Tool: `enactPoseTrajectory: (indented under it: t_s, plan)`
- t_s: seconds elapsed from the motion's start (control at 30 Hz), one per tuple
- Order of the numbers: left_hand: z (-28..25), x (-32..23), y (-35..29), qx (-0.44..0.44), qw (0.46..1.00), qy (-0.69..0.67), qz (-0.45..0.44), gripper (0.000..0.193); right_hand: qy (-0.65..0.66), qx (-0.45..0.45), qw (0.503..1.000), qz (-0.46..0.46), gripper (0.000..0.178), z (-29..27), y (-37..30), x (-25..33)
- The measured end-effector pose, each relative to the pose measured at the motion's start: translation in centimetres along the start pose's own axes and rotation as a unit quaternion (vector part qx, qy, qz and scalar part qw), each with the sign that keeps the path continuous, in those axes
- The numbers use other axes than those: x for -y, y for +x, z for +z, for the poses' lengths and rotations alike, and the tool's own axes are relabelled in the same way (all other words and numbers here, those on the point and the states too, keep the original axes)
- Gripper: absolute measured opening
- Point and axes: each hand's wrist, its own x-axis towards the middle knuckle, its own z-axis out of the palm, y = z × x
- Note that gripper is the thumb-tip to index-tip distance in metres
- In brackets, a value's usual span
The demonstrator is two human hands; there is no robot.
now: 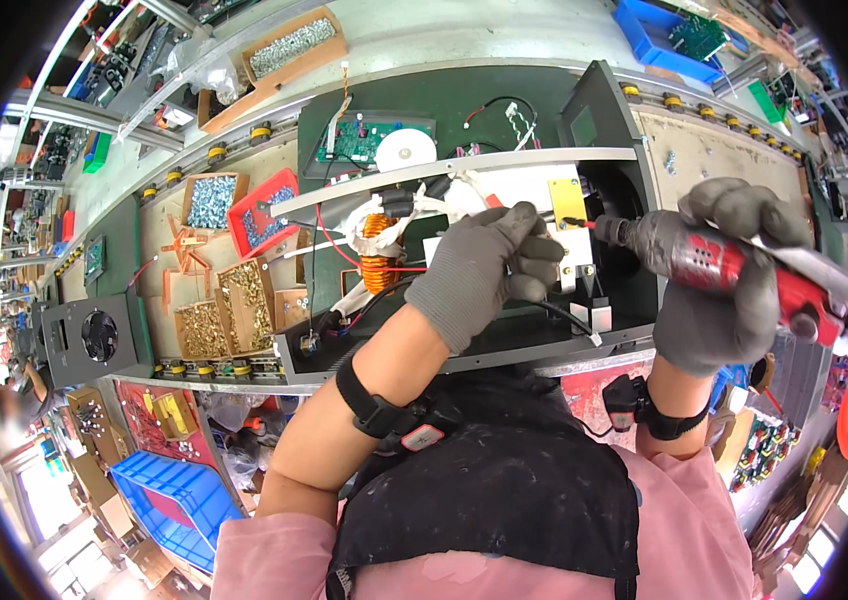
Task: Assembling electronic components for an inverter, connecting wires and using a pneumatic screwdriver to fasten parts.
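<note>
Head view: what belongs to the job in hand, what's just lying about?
Job:
red power driver, in right hand
open dark chassis, left hand over it
gold fasteners, probably

Lying about, it seems:
blue crate, lower left
orange ring, right
blue bin, top right

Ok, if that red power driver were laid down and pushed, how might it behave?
The red power driver is probably stiff, given its hard-looking casing. Its thick body and the right hand wrapped around it suggest some weight. The rounded barrel could make it rock or roll.
</note>
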Motion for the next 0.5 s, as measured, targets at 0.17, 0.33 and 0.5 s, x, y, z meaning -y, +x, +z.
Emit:
enactPoseTrajectory:
  t_s: [0.17, 0.33, 0.5]
  plan:
    - [0.5, 0.57, 0.3, 0.012, 1.0, -0.006, -0.028, 0.036, 0.061, 0.065, 0.996, 0.009, 0.036, 0.87, -0.18, 0.5]
    - [0.77, 0.61, 0.23, 0.013, 1.0, 0.007, -0.02, 0.04, 0.065, 0.075, 0.995, 0.016, 0.036, 1.07, -0.15, 0.15]
    - [0.64, 0.35, 0.27, 0.017, 0.998, 0.059, -0.002, 0.042, 0.054, 0.079, 0.995, 0.013, 0.036, 1.16, 0.01, -0.12]
